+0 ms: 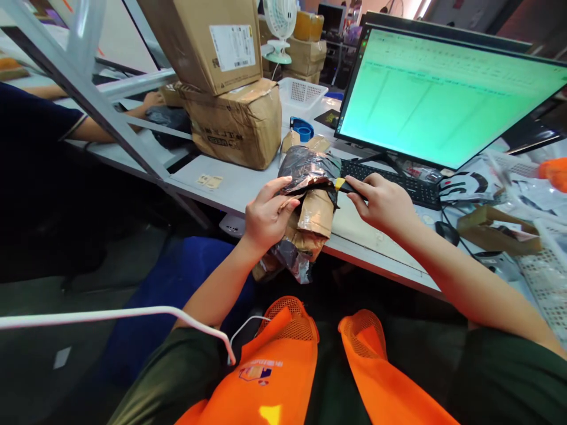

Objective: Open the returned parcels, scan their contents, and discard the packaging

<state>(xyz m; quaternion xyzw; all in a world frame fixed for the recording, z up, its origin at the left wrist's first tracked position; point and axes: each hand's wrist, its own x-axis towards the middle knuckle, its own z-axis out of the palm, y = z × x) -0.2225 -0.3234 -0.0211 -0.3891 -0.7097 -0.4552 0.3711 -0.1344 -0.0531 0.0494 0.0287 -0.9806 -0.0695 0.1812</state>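
A parcel in torn black plastic (308, 165), with crumpled brown cardboard (316, 215) showing below it, lies at the front edge of the desk and hangs partly over it. The thumb and fingers of my left hand (268, 218) pinch the plastic at its near left side. In my right hand (385, 203) is what looks like a utility knife (348, 186), black with a yellow part, held against the parcel's right side. Its blade cannot be made out.
Behind the parcel are a blue tape dispenser (302, 128), a keyboard (398, 180) and a lit monitor (443, 94). Two stacked cartons (239, 124) stand to the left, near a metal frame (88, 88) and another person's arm (100, 127). A mouse (447, 232) and small open box (498, 230) lie right.
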